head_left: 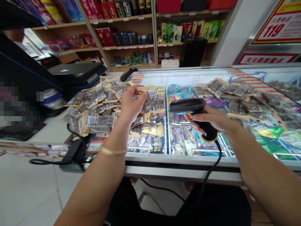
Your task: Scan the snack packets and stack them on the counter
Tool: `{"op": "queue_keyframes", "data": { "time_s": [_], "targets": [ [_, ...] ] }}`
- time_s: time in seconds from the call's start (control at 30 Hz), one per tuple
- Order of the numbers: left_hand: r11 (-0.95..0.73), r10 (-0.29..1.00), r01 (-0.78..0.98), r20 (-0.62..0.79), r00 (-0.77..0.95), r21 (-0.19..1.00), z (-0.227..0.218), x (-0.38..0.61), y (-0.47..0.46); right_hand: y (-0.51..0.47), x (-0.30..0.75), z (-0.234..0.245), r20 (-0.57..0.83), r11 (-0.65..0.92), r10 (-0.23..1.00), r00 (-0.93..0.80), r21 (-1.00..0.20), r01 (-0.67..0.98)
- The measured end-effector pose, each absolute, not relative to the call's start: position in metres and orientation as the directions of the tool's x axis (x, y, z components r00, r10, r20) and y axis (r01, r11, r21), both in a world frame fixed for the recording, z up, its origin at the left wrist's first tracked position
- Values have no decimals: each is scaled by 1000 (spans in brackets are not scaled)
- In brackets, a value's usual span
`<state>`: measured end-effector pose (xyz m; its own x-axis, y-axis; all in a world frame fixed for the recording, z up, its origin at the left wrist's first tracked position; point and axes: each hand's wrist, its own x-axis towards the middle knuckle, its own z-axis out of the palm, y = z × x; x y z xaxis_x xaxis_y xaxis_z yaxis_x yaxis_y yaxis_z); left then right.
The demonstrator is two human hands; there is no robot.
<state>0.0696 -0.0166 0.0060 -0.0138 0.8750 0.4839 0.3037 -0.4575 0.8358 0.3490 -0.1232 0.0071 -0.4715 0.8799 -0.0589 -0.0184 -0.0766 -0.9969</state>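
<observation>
My left hand (133, 103) pinches a clear snack packet (153, 99) by its edge, its barcode label facing up. A heap of similar packets (100, 121) with tan top strips lies to the left of and beneath that hand. My right hand (215, 118) is wrapped round the handle of a black barcode scanner (188, 106), whose head points left toward the packet. The scanner's black cable (213, 166) hangs from the handle's base over the freezer's front edge. More packets (244, 94) are spread on the glass to the right of the scanner.
Under the glass, the chest freezer (183, 169) holds ice-cream packs (184, 138) in wire baskets. A counter (50, 125) with a dark device (77, 73) stands at left. Shelves (127, 50) of boxed goods line the back. A loose black cable (54, 161) lies at the front left.
</observation>
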Motion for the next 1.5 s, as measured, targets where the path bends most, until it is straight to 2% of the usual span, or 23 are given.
{"op": "queue_keyframes", "data": {
  "time_s": [0.3,0.53,0.63,0.73,0.8,0.87,1.27,1.5],
  "targets": [
    [-428,889,299,456,-27,853,5,73,-19,-122,348,5,-76,-101,890,-449,-994,-32],
    [-477,828,368,549,-116,798,12,40,-5,-122,350,1,-59,-113,923,-381,-986,-120],
    [-510,771,498,630,-97,701,12,9,-3,-116,339,4,-27,-92,927,-373,-983,-159],
    [-482,706,722,708,-16,497,4,-8,-11,-106,315,7,-2,-86,919,-394,-977,-196],
    [-412,702,833,712,30,370,-5,-9,-20,-100,296,6,9,-86,911,-412,-973,-212],
    [-357,726,881,685,54,309,-13,-7,-28,-95,282,3,16,-89,907,-420,-969,-229],
    [-372,707,877,705,56,303,-14,-6,-34,-99,286,-10,-41,-156,910,-413,-956,-250],
    [-330,758,896,649,64,298,-10,-1,-40,-98,288,-12,-54,-167,907,-418,-956,-240]
  ]
}}
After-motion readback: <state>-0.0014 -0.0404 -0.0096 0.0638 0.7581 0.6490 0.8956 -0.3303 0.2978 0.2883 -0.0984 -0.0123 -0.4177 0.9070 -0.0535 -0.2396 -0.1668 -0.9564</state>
